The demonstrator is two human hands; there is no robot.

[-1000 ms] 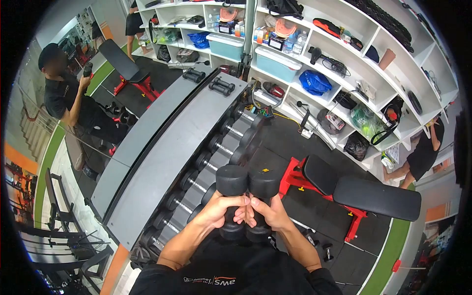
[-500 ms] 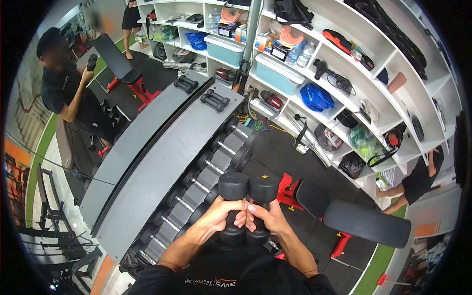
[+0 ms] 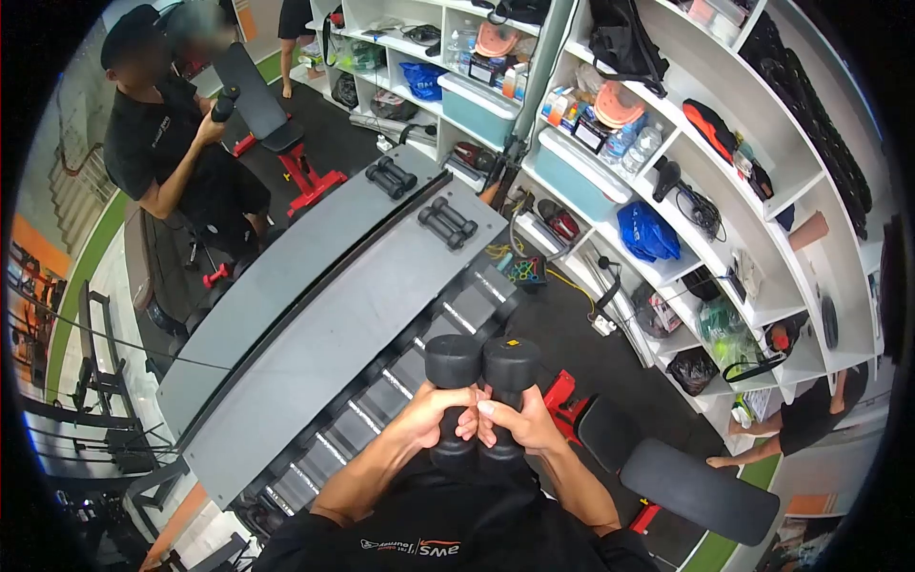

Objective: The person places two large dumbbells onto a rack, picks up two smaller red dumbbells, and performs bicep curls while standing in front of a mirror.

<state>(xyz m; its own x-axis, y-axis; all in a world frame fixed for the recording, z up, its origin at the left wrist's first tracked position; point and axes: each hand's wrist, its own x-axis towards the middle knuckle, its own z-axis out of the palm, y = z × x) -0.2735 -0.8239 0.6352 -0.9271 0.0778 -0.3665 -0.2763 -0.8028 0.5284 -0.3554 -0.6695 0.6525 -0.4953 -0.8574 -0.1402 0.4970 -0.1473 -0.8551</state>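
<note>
Two black dumbbells stand upright side by side close to my chest, their upper heads nearly touching. My left hand (image 3: 434,416) is wrapped round the handle of the left dumbbell (image 3: 453,362). Around the handle of the right dumbbell (image 3: 512,364), my right hand (image 3: 520,420) is closed. The fingers of both hands meet between the two handles, and the thumbs are close together. A small yellow mark shows on the right dumbbell's upper face. The lower heads are partly hidden by my hands and the dark shirt.
Left of me is a grey rack (image 3: 315,334) with rows of dumbbells and a small pair (image 3: 448,223) on top. A mirror behind it reflects a person. A padded bench (image 3: 701,491) stands at right. White shelves (image 3: 753,238) hold assorted items; another person (image 3: 810,419) is beside them.
My view has turned, so the rack, shelves and mirror reflection sit further right and mostly lower in the picture. Both hands keep their grip on the dumbbells in nearly the same pose.
</note>
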